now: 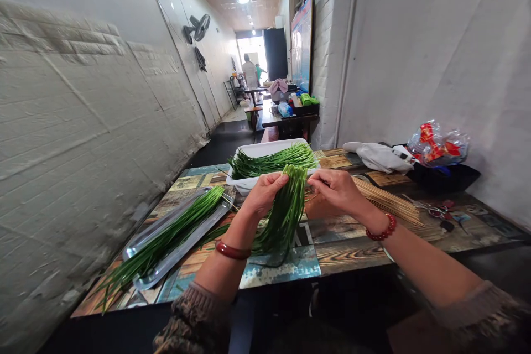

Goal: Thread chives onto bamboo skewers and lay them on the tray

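My left hand is closed round the upper part of a bunch of garlic chives, whose green leaves hang down to the table edge. On the other side of the bunch, my right hand pinches with thumb and forefinger; what lies between them is too small to make out. Behind both hands, a white plastic tub holds more chives. A metal tray to the left carries another row of chives, with thin sticks showing at its far end. Bamboo skewers lie in a pile beyond my right wrist.
Scissors lie on the patterned table at the right. A white cloth cap and a plastic bag with red print sit along the right wall. Farther back are another table and a person.
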Demonstrator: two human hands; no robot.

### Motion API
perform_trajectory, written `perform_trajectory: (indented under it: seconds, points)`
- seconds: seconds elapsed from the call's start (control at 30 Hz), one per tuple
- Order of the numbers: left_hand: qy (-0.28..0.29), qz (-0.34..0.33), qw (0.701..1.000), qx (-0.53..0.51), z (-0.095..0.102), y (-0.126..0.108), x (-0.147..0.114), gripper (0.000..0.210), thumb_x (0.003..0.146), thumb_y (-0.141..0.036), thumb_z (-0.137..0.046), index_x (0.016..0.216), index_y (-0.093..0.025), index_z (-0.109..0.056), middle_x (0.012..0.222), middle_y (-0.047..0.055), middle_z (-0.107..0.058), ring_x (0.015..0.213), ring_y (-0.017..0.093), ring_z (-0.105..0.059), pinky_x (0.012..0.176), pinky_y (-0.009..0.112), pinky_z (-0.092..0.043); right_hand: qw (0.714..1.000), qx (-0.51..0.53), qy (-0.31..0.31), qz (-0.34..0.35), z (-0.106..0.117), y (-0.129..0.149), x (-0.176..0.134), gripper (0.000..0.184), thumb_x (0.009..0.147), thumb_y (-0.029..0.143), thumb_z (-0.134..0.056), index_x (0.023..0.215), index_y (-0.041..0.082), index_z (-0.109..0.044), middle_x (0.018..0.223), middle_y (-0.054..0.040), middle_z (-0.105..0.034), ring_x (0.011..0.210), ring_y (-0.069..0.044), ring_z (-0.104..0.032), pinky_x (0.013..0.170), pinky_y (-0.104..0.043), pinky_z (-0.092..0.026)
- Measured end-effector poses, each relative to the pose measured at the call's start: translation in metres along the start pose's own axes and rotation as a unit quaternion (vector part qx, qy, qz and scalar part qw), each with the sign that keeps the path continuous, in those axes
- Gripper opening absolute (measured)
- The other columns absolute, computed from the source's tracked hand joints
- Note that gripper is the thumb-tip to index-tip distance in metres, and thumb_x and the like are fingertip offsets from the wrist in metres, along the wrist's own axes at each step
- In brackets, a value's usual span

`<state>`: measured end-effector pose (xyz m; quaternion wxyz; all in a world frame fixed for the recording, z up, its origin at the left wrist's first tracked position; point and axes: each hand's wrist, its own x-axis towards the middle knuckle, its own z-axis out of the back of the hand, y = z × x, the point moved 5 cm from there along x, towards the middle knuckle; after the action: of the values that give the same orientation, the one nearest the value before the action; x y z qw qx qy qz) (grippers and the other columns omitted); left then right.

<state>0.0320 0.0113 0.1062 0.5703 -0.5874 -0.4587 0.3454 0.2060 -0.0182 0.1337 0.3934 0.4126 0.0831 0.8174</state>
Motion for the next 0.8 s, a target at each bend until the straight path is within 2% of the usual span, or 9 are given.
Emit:
perform_trajectory:
  seconds: [0.1,0.27,0.37,0.47,0.57,0.8]
  points:
    - [0.028,0.009,0.999,-0.020,-0.006,0.003,0.002,0.039,0.068,-0.049,-0.074,0.070,-0.011,-0.066,0.060,0.000,-0.060,0.052,0.009,-0.051,0.051,0.021,-0.039,1.000,-0.014,-0.011,0.012,-0.002,0.004,-0.002,0.028,0.093,0.029,-0.047,0.069,0.020,-0.059,0.065,-0.0018,-0.061,0.061,-0.015,-0.054,0.061,-0.027,-0.036]
    - [0.011,-0.005,1.000,-0.023,-0.007,0.002,0.002,0.039,0.067,-0.047,-0.076,0.062,-0.011,-0.063,0.053,-0.002,-0.055,0.045,0.005,-0.042,0.046,0.018,-0.032,0.998,-0.044,-0.026,0.028,-0.006,0.008,-0.002,0.028,0.094,0.027,-0.046,0.070,0.019,-0.058,0.067,-0.0028,-0.061,0.063,-0.016,-0.055,0.063,-0.027,-0.036]
    - [0.027,-0.013,0.999,-0.034,-0.010,-0.001,0.000,0.035,0.066,-0.043,-0.078,0.072,-0.011,-0.068,0.062,0.000,-0.062,0.054,0.008,-0.051,0.054,0.020,-0.039,0.999,-0.035,-0.008,0.027,-0.008,0.004,0.000,0.026,0.094,0.028,-0.048,0.073,0.019,-0.061,0.068,-0.0026,-0.063,0.065,-0.016,-0.057,0.063,-0.027,-0.037]
    - [0.044,-0.020,0.998,-0.027,-0.013,-0.002,0.001,0.037,0.059,-0.035,-0.083,0.084,-0.011,-0.071,0.075,0.003,-0.068,0.065,0.012,-0.059,0.063,0.023,-0.044,1.000,-0.028,0.001,0.011,-0.007,-0.002,0.000,0.020,0.090,0.030,-0.055,0.076,0.020,-0.065,0.071,-0.0023,-0.067,0.066,-0.016,-0.060,0.063,-0.027,-0.038]
    - [0.026,-0.009,1.000,-0.016,-0.013,0.002,0.003,0.032,0.060,-0.032,-0.083,0.079,-0.010,-0.071,0.071,0.003,-0.068,0.059,0.011,-0.057,0.059,0.022,-0.043,1.000,-0.026,-0.009,-0.005,-0.002,-0.006,-0.003,0.012,0.087,0.030,-0.060,0.082,0.020,-0.067,0.073,-0.0025,-0.068,0.066,-0.016,-0.060,0.063,-0.027,-0.039]
    - [0.005,0.001,1.000,-0.010,-0.011,0.009,0.008,0.027,0.062,-0.031,-0.082,0.074,-0.010,-0.070,0.064,0.001,-0.066,0.053,0.010,-0.056,0.055,0.023,-0.043,0.999,-0.044,0.001,0.005,0.001,0.000,-0.012,0.020,0.092,0.024,-0.050,0.076,0.020,-0.062,0.072,-0.0031,-0.066,0.066,-0.017,-0.058,0.063,-0.028,-0.037]
